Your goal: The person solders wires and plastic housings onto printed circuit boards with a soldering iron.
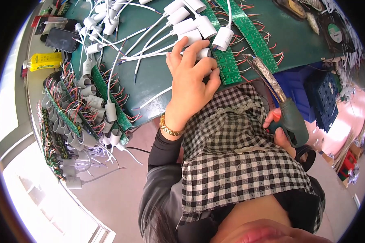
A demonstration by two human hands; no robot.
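Soldering iron (295,121) was grasped in the right hand (282,139), its tip appearing between the left circuit board (229,67) and the right circuit board (253,38) on the bench (298,42); contact could not be told. The left hand (190,81) lay, fingers bent, over a white socket (203,53) beside the former; its grip was unclear. The step appeared to be positioning for soldering; the next move seemingly called for steady leads.
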